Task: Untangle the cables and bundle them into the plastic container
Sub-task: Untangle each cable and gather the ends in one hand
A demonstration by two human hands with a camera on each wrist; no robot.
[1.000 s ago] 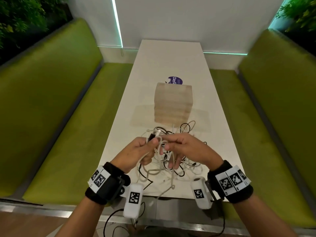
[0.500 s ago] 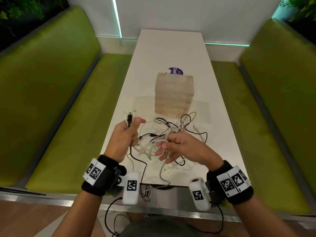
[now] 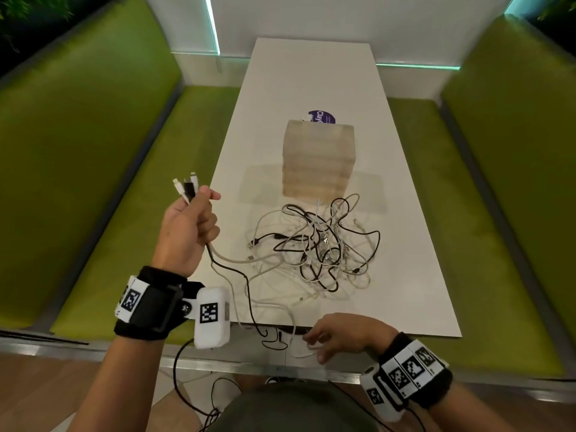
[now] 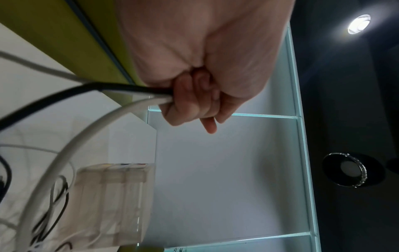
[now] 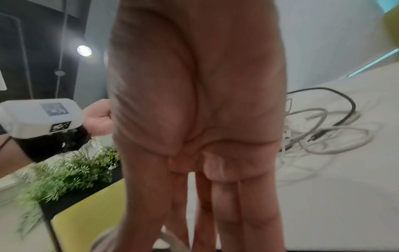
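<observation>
Soft, even indoor light on the pale desk (image 3: 311, 73). Teal strip lights (image 3: 212, 23) glow far beyond the left hand (image 3: 187, 226); a ceiling spotlight (image 4: 358, 23) flares right of it. Wide-angle bending at edges; right-wrist view motion-blurred.

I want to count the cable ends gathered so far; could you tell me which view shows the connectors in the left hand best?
The head view: the connector ends stick up from the left hand. The left wrist view shows only one black and one white cable leaving the fingers; the right wrist view shows none.
</observation>
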